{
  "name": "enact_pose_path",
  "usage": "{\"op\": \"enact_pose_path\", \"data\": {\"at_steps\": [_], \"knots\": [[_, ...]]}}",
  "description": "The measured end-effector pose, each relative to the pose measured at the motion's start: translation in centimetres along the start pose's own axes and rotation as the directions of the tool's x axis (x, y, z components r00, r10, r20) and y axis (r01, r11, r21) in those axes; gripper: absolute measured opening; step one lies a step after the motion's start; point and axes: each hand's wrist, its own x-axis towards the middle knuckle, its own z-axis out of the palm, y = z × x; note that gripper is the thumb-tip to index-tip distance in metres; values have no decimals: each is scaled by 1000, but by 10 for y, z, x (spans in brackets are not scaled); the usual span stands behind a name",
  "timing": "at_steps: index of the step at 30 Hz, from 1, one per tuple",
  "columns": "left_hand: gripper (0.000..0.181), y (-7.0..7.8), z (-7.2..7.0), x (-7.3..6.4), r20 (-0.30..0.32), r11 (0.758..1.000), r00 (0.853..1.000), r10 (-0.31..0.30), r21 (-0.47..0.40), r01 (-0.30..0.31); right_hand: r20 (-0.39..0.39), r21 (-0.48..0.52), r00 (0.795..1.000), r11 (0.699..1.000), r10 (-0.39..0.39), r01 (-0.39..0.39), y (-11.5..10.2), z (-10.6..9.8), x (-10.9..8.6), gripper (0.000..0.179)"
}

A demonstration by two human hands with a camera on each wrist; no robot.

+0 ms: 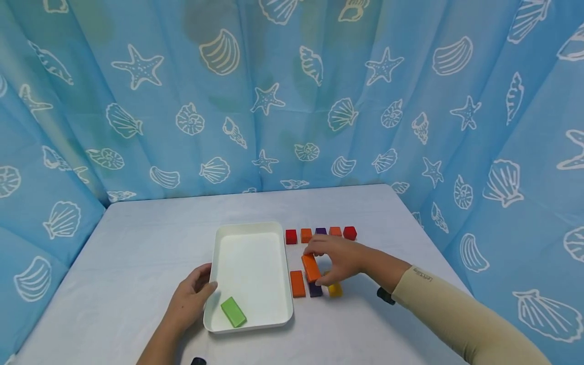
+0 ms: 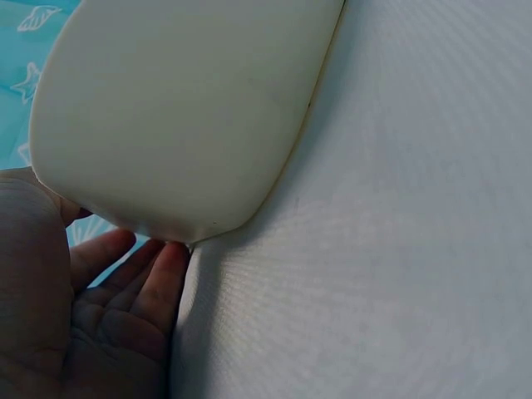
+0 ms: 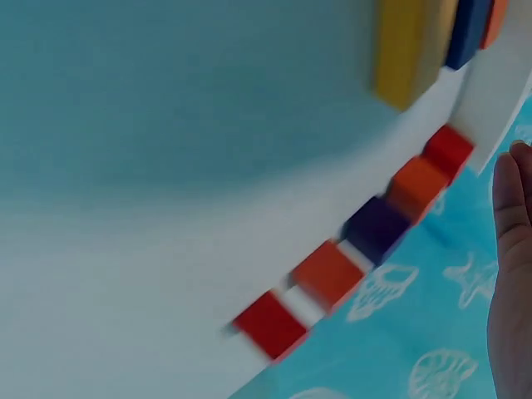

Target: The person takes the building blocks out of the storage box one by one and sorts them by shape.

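Note:
A white tray [image 1: 250, 263] lies on the table, and a green rectangular block [image 1: 233, 312] rests inside near its front left corner. My left hand [image 1: 187, 300] holds the tray's left side, thumb at the rim and fingers against the outer wall; the left wrist view shows the fingertips touching the tray [image 2: 183, 125] from outside. To the right of the tray, my right hand [image 1: 342, 257] pinches an orange rectangular block [image 1: 312, 268] between thumb and fingers, tilted over a dark purple block [image 1: 315, 290]. In the right wrist view only part of that hand [image 3: 511, 274] shows.
Beside the held block are another orange block [image 1: 297, 284] and a yellow block [image 1: 335, 290], partly hidden. Behind them runs a row of several small cubes, with a red cube [image 1: 291, 236] at its left end. A blue shell-patterned curtain [image 1: 264, 101] surrounds the white table [image 1: 150, 238].

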Motion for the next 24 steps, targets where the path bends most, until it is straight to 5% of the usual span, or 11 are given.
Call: {"op": "enact_pose_path", "data": {"at_steps": [9,16,24], "knots": [[61,3,0,2,3,1000,1000,7,9,-7,-90,-3,986,990,142,-143,34,-5,-47,60],[62,3,-2,2,5,1000,1000,-2,18,2,-84,-33,984,987,156,-159,53,6,-72,59],[62,1,-1,0,6,1000,1000,-1,29,0,-20,-47,990,989,141,-142,57,23,-78,59]]}}
